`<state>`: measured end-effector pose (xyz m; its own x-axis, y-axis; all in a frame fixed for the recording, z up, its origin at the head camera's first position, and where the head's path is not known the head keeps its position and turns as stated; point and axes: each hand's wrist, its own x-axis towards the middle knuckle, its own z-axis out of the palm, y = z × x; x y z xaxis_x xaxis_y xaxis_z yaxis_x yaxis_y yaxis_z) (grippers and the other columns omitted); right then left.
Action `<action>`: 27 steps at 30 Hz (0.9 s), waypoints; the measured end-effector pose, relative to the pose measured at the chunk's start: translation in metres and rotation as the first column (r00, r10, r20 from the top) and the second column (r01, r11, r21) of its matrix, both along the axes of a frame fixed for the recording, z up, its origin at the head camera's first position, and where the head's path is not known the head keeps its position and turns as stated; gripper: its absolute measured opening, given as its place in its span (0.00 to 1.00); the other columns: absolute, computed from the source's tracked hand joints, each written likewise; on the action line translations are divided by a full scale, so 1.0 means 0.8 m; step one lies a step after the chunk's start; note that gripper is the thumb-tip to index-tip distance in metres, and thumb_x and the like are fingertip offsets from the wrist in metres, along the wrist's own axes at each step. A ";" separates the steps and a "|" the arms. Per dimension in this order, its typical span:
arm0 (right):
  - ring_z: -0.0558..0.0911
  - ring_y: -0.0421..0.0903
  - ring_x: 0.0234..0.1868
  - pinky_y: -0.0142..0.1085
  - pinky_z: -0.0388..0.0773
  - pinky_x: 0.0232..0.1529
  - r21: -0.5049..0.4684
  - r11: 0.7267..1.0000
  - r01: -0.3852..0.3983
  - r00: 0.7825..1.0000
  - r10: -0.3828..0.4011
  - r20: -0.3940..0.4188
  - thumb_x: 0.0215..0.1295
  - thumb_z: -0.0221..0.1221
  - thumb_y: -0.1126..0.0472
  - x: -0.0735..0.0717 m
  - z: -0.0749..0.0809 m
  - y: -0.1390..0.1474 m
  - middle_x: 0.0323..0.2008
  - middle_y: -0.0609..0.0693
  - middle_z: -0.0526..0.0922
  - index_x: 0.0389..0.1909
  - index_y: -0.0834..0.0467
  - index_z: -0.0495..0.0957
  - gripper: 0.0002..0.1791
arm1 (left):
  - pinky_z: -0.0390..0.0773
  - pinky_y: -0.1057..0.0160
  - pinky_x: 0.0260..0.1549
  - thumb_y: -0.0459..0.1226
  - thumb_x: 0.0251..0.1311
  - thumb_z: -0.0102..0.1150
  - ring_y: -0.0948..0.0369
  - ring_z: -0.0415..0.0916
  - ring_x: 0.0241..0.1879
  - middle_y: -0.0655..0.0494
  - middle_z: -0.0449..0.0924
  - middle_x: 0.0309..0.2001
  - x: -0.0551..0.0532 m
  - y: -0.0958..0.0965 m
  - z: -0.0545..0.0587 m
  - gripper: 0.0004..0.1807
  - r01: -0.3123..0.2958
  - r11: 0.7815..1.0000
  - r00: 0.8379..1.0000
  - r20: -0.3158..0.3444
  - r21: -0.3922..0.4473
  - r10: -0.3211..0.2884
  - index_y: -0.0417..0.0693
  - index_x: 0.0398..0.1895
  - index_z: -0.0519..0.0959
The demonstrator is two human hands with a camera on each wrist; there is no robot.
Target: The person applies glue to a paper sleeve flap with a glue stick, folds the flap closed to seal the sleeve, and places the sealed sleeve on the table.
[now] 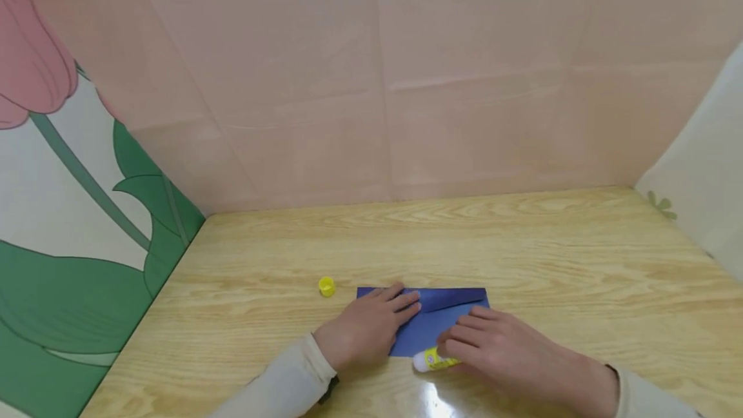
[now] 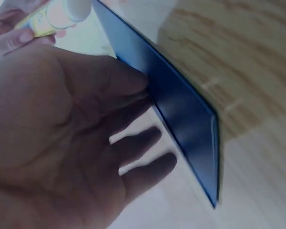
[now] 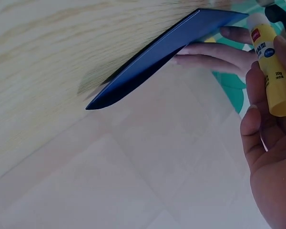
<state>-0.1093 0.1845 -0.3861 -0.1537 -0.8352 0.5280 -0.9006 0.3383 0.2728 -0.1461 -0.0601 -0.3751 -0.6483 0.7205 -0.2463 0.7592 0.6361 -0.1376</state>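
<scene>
On the table lies a blue sheet of paper [image 1: 420,331] with its far edge folded over into a darker flap [image 1: 455,297]. My left hand [image 1: 371,324] rests flat on the paper's left part, fingers spread across the fold. In the left wrist view the paper [image 2: 176,100] runs beside the fingertips. My right hand [image 1: 499,347] grips a yellow glue stick [image 1: 436,360] with its white end pointing left, just past the paper's near edge. The right wrist view shows the fingers curled round the glue stick [image 3: 271,71], and the flap standing slightly raised at one end.
A small yellow cap [image 1: 327,286] sits on the wood-grain table [image 1: 261,263], left of the paper. Behind the table hangs a pink backdrop [image 1: 383,82]. A flower-printed panel [image 1: 58,302] borders the left side, and a pale sheet [image 1: 708,166] the right.
</scene>
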 end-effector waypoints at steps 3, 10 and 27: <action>0.78 0.36 0.38 0.31 0.73 0.42 0.009 1.000 0.007 1.000 -0.007 0.014 0.73 0.54 0.49 0.001 0.000 0.001 0.41 0.35 0.83 0.41 0.45 0.79 0.08 | 0.61 0.62 0.72 0.40 0.73 0.46 0.59 0.52 0.78 0.65 0.52 0.79 -0.002 -0.001 0.001 0.30 0.000 1.000 0.997 0.083 0.032 -0.003 0.55 0.77 0.58; 0.77 0.33 0.41 0.29 0.72 0.44 -0.021 1.000 0.004 0.987 0.000 0.160 0.69 0.60 0.51 0.012 0.005 0.011 0.44 0.33 0.81 0.45 0.44 0.79 0.07 | 0.62 0.63 0.72 0.39 0.73 0.45 0.59 0.52 0.78 0.65 0.54 0.78 -0.004 0.004 0.003 0.31 -0.004 0.997 0.989 0.151 0.077 -0.007 0.56 0.78 0.57; 0.74 0.29 0.41 0.27 0.70 0.44 0.009 0.999 0.034 0.980 -0.035 0.198 0.69 0.61 0.53 0.016 0.007 0.016 0.44 0.30 0.79 0.48 0.41 0.78 0.09 | 0.71 0.63 0.65 0.44 0.73 0.46 0.64 0.58 0.73 0.67 0.57 0.76 -0.006 0.026 0.001 0.29 0.047 0.998 0.998 -0.039 -0.035 -0.048 0.60 0.77 0.60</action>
<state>-0.0965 0.1971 -0.3804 -0.2837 -0.8303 0.4797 -0.9248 0.3691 0.0919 -0.1510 -0.0393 -0.3743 -0.6235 0.7422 -0.2458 0.7818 0.5942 -0.1890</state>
